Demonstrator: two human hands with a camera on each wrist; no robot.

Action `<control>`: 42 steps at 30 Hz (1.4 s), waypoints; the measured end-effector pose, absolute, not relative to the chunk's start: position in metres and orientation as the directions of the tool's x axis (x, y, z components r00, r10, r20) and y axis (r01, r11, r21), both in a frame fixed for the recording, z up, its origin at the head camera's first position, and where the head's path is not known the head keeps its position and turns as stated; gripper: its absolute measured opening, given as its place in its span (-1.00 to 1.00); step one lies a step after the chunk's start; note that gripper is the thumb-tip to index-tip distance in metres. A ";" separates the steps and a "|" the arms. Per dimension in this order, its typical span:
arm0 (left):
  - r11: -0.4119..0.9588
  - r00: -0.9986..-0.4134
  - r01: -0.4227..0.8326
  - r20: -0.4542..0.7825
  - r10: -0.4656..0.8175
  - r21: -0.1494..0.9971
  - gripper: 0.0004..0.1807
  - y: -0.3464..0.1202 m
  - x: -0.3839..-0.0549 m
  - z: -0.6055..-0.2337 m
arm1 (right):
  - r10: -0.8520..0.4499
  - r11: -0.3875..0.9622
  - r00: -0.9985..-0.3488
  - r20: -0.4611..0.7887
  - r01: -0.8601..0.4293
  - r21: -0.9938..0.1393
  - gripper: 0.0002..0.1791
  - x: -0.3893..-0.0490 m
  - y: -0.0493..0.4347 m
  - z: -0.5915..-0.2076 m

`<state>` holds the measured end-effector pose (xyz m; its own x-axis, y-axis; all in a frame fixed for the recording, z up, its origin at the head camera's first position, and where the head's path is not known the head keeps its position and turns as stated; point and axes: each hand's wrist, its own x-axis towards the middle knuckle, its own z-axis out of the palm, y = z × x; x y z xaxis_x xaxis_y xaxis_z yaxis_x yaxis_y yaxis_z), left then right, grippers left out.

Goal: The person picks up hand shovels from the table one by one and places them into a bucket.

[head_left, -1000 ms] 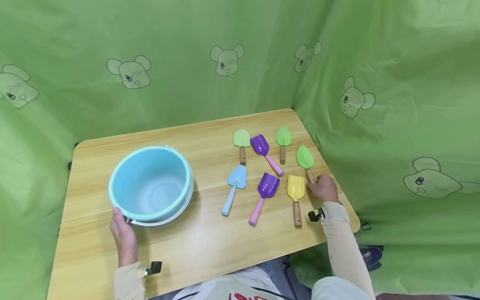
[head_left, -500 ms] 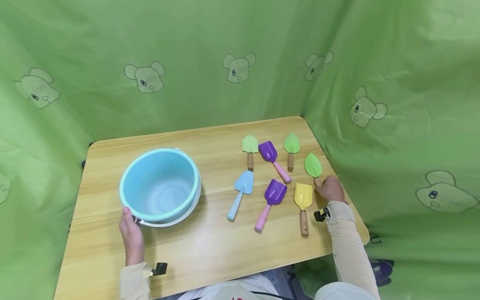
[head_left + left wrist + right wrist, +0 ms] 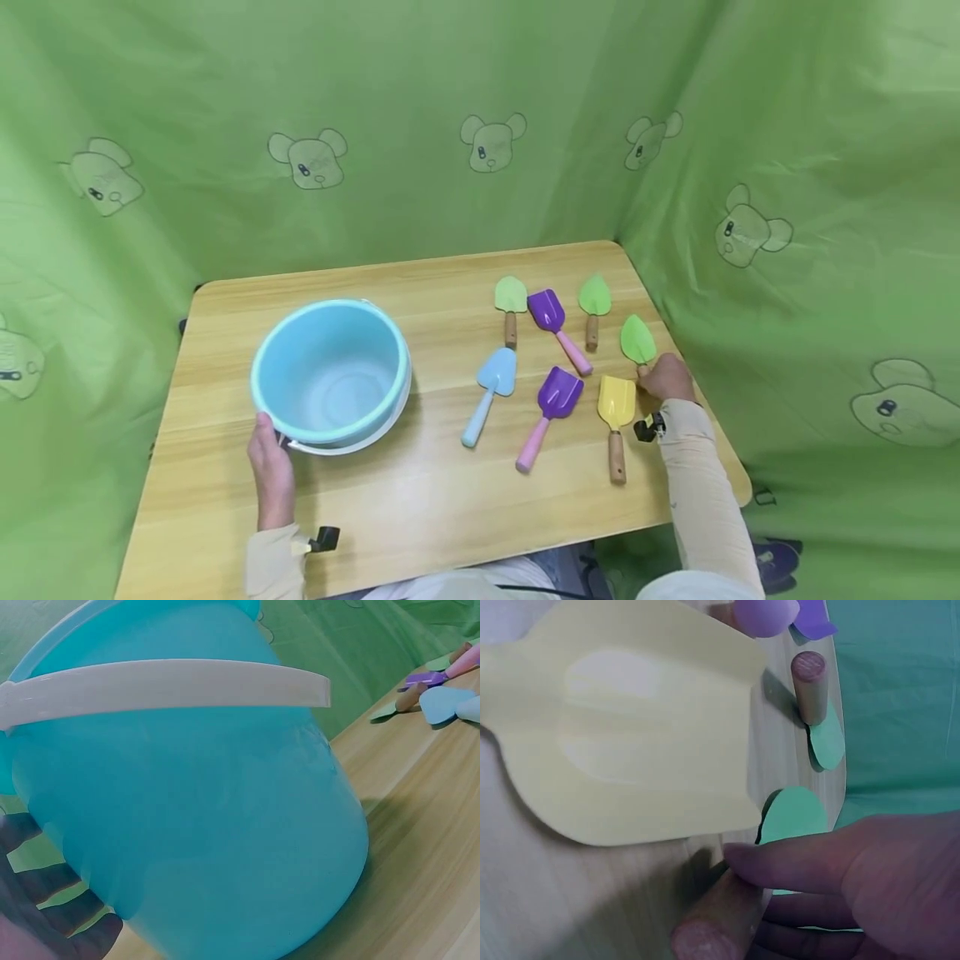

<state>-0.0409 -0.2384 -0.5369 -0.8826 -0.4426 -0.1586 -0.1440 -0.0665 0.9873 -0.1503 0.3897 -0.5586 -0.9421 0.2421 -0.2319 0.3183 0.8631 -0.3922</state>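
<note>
Bucket: a light blue bucket point(image 3: 322, 342) stands mouth-up on the wooden bench point(image 3: 420, 508), its pale carrying handle point(image 3: 187, 682) hanging round the near side below the rim.
Left hand: the person's left hand point(image 3: 272, 471) is at the bucket's near left side, fingers fairly straight and spread along the outer wall, thumb up by the rim; it steadies the wall rather than wrapping round it.
Right hand: well to the right of the bucket, the right hand point(image 3: 669, 381) is nearly closed, thumb and fingers pinching a short wooden handle point(image 3: 721, 915).
Held trowel: that handle belongs to a green leaf-shaped trowel point(image 3: 637, 339), the tool farthest right of the bucket; whether its handle is lifted off the bench I can't tell.
Yellow shovel: a yellow shovel point(image 3: 617, 402) lies right of the bucket, just beside the held trowel.
Purple pair: two purple shovels with pink handles lie right of the bucket, one nearer the person point(image 3: 560, 392), one farther off point(image 3: 547, 310).
Blue trowel: a blue trowel point(image 3: 497, 372) is the nearest tool on the bucket's right.
Other greens: beyond it and right of the bucket lie a pale green trowel point(image 3: 511, 294) and, farther right, a second leaf trowel point(image 3: 595, 294).
Backdrop: green curtain point(image 3: 405, 200) with mouse faces hangs behind the bucket.
</note>
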 end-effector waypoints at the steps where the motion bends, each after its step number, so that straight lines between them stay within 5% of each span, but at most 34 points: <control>1: -0.065 -0.883 -0.146 -0.160 -0.441 0.987 -0.26 -0.238 -0.040 -0.536 | 0.234 0.867 -0.943 -0.237 0.313 -0.388 -0.62 -0.151 0.391 -0.559; 26: -0.013 -0.882 -0.080 -0.077 -0.464 0.997 -0.29 -0.237 -0.046 -0.538 | 0.071 0.838 -0.926 -0.371 0.257 -0.481 -0.58 -0.162 0.377 -0.529; 42: 0.005 -0.882 -0.060 -0.051 -0.468 0.998 -0.32 -0.234 -0.050 -0.540 | -0.142 0.891 -0.953 -0.267 -0.005 -0.455 -0.70 -0.179 0.334 -0.495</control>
<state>-0.0497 -0.2337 -0.5397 -0.8822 -0.4682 -0.0505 -0.0596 0.0047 0.9982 -0.1793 0.3339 -0.4948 -0.9533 -0.1418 -0.2668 -0.0052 0.8906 -0.4547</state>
